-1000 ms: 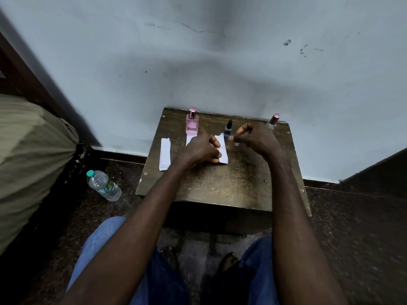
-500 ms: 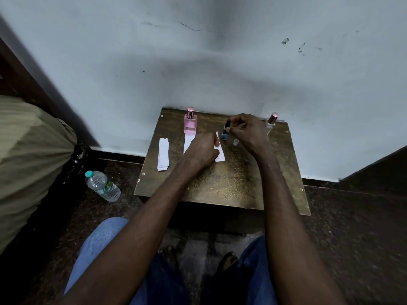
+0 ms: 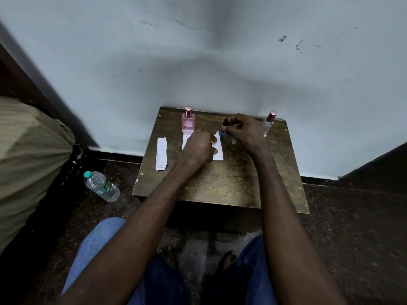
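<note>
Fingertips of the right hand [image 3: 244,133] pinch the dark cap of the small blue bottle [image 3: 222,134], upright near the back of the scuffed wooden bench [image 3: 220,183]. Just beside it, the left hand [image 3: 198,148], knuckles up and fingers curled, holds a white paper strip [image 3: 218,155] flat. Behind stands a square pink perfume bottle [image 3: 188,124].

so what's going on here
A seated person works at a small wooden table against the wall. The right hand pinches the top of a small dark blue bottle that stands upright. The left hand rests with curled fingers on a white paper strip beside it. A pink perfume bottle and a clear pink-capped bottle stand at the back. A stack of paper strips lies at the left.
</note>
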